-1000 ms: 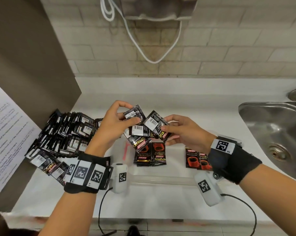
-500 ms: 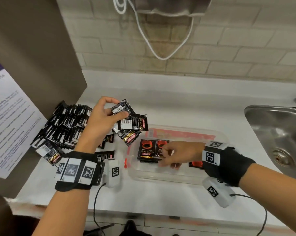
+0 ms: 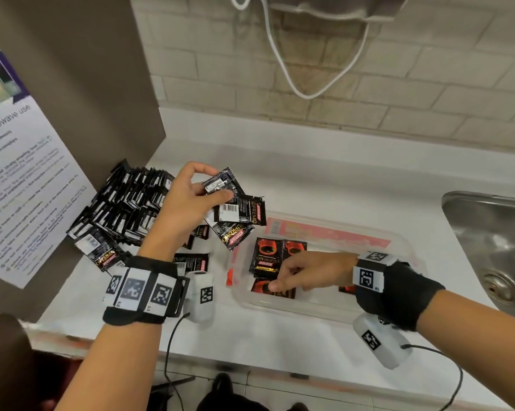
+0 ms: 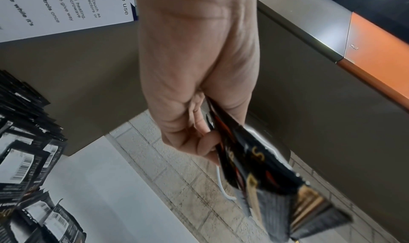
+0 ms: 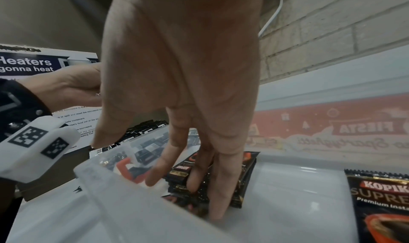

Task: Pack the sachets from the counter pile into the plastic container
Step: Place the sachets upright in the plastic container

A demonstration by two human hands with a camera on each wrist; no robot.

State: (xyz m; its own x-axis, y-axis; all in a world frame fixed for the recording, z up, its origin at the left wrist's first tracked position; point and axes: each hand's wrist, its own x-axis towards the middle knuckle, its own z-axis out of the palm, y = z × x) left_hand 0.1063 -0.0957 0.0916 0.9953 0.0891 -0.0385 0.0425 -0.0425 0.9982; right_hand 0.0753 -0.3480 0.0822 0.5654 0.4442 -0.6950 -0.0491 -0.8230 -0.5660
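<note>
Black foil sachets (image 3: 232,215) fan from the gripping left hand (image 3: 188,200); right hand's (image 3: 312,272) straight fingers press packed ones.

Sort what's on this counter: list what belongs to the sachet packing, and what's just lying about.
Part of the job:
- heap of black coffee sachets on the white counter
- fan of black sachets gripped in the left hand
- clear plastic container, sachets inside
- right hand, fingers on a sachet there

Lying about:
- steel sink
- printed microwave notice
- white cable on the brick wall
</note>
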